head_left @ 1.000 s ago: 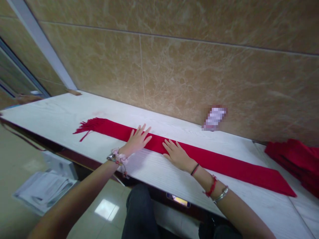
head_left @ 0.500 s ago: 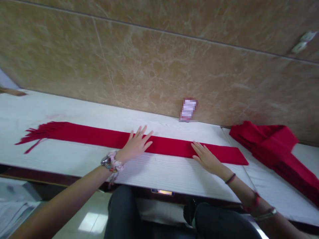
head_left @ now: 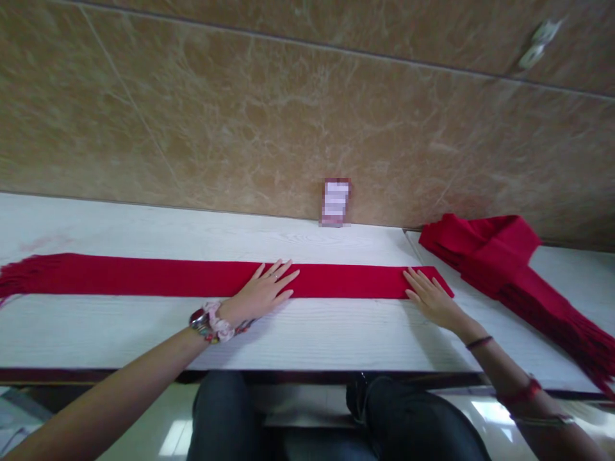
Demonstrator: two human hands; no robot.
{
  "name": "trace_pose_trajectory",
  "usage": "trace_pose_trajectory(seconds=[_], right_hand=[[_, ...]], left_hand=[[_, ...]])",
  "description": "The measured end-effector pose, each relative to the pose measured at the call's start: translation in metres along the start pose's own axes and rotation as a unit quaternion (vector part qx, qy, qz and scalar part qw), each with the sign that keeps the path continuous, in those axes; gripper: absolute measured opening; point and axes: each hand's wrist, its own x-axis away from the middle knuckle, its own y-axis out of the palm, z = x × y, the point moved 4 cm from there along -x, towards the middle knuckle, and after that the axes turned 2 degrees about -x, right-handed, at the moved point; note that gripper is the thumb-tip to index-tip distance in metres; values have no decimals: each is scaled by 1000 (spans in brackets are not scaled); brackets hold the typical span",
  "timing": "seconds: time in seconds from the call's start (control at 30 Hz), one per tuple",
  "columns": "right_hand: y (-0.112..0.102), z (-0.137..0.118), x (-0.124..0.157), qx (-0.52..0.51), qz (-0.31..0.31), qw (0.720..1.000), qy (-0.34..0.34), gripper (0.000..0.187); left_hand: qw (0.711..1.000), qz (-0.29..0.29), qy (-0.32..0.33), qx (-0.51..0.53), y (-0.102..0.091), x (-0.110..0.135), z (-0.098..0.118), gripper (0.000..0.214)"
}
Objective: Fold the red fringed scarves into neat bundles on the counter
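Observation:
A long red scarf [head_left: 144, 276] lies flat in a narrow strip along the white table, its fringe at the far left and a plain end at the right. Across its middle rests my left hand [head_left: 262, 291], palm down with fingers spread. My right hand [head_left: 432, 298] lies flat on the scarf close to the right end, fingers stretched out. Neither hand grips the cloth. Another red scarf [head_left: 500, 256], loosely folded with a fringed end, lies to the right of my right hand.
The white table [head_left: 312, 336] runs along a brown marbled wall [head_left: 240, 128]. A blurred-out, phone-shaped object [head_left: 335, 202] leans upright against the wall. A white socket or plug [head_left: 539, 45] is on the wall at upper right. My legs are under the table's front edge.
My right hand has slid right along the scarf toward its plain end. My left hand stays near the middle. The view has shifted and turned slightly, so the fringe now meets the left edge.

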Motion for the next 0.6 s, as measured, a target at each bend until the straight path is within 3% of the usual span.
trace_pose_trajectory(seconds=[0.1,0.2,0.27,0.33,0.4,0.6], right_hand=[[-9,-12,-10,15,7,1000,20,52],[-19,-53,-33,-17,-1,999,-37,51],[-20,-75,-45,-49,-24,996,-71,50],[-17,-81,-48,-57,-44,994,-87,50],[-12,-66,-42,-44,-50,994,-83,49],[-1,30,-5,38,-28,999,-13,46]], left_hand=[[1000,-10,1,-12,-14,-15,15,46],[999,27,32,-4,-27,-40,43,46],[997,35,74,16,-28,-56,62,46],[993,27,112,35,-21,-64,73,47],[990,21,135,47,-12,-65,74,47],[988,37,141,46,-3,-56,65,46]])
